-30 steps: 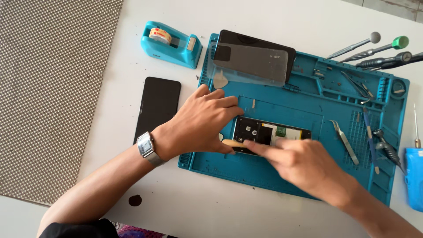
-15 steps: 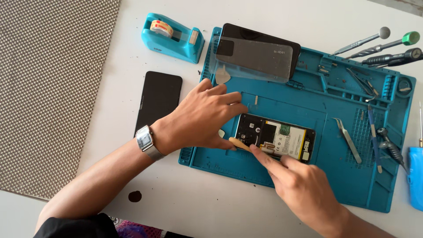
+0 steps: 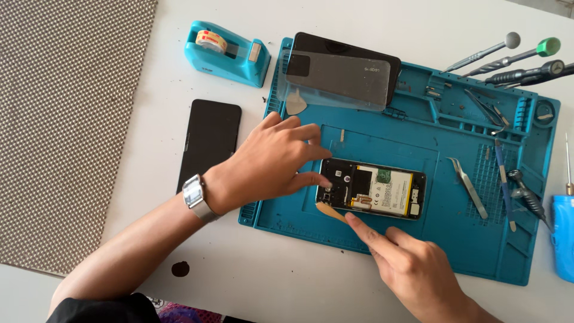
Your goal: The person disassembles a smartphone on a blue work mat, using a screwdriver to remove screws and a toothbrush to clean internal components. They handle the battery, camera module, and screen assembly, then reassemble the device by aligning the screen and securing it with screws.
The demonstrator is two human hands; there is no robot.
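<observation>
An opened phone (image 3: 372, 188) with its back off, showing a battery and circuit parts, lies on a blue repair mat (image 3: 454, 239). My left hand (image 3: 269, 161), with a metal watch on its wrist, presses on the phone's left end with its fingertips. My right hand (image 3: 412, 272) pinches a thin tan pry pick (image 3: 329, 210), whose tip sits at the phone's lower left edge.
A grey phone back cover (image 3: 338, 78) over a dark phone lies at the mat's top. A black phone (image 3: 209, 142) and a blue tape dispenser (image 3: 227, 51) sit left of the mat. Tweezers (image 3: 469, 185) and screwdrivers (image 3: 508, 57) lie to the right. A woven mat (image 3: 66, 119) covers the far left.
My right hand has drawn back toward me and lower right, uncovering the phone's insides. The pick stays at the lower left edge. My left hand still holds the phone's end.
</observation>
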